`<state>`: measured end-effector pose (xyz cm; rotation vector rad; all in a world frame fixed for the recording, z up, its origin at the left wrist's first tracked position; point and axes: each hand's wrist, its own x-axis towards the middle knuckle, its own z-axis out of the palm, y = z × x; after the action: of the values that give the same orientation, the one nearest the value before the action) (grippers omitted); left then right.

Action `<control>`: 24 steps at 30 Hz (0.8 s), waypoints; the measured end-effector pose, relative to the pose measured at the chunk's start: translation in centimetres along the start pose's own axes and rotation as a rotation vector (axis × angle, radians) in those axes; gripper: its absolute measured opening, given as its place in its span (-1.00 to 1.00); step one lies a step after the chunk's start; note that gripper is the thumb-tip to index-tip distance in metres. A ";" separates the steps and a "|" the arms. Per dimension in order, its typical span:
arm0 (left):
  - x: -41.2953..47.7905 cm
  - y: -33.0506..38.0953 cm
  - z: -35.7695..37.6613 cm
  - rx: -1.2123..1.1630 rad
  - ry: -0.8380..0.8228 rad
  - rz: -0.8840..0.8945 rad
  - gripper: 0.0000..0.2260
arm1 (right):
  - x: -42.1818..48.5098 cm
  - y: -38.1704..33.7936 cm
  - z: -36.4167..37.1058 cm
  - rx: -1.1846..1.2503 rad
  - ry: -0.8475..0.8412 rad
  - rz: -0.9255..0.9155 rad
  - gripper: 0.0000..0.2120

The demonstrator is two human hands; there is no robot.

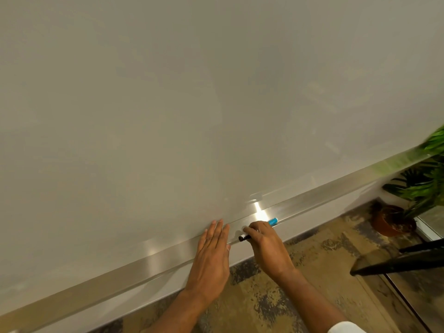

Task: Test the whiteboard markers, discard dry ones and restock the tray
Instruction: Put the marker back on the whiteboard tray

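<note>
Along the foot of the whiteboard (168,104) runs a metal tray (149,258), and both your hands are over it, near each other but apart. Your left hand (212,258) is released: it lies flat across the tray, fingers straight and close together, with the fingertips (217,224) reaching the board's lower edge. Your right hand (266,246) is curled around a marker (244,237) at the tray, and the marker's black end sticks out toward your left hand. A blue end (273,221) shows past the knuckles, lying on the tray; you cannot tell whether it belongs to the same marker or to a second one. A white sleeve (346,328) shows on your right arm. Below the tray is patterned carpet (312,284). To the right stand a green plant (422,186) in a brown pot (389,222) and, nearer you, some dark legs (396,263).
</note>
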<state>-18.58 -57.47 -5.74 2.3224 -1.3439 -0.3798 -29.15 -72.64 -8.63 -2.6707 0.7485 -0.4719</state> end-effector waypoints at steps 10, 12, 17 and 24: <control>-1.3 2.7 -5.5 -0.565 0.187 -0.136 -0.53 | 1.4 -7.5 -4.1 0.578 0.204 0.085 -0.71; -1.6 3.4 -8.1 -0.741 0.215 -0.151 -0.56 | 1.7 -10.1 -6.0 0.715 0.187 0.100 -0.70; -3.0 4.4 -15.4 -0.913 0.262 -0.143 -0.63 | 2.2 -16.6 -11.4 0.928 0.085 0.152 -0.82; -6.7 4.1 -25.2 -1.188 0.216 -0.123 -0.79 | 1.6 -24.9 -17.5 1.247 -0.077 0.123 -0.83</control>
<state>-14.00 -47.73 18.34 1.3665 -0.5635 -0.6953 -23.93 -57.22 17.10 -1.4574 0.3652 -0.5443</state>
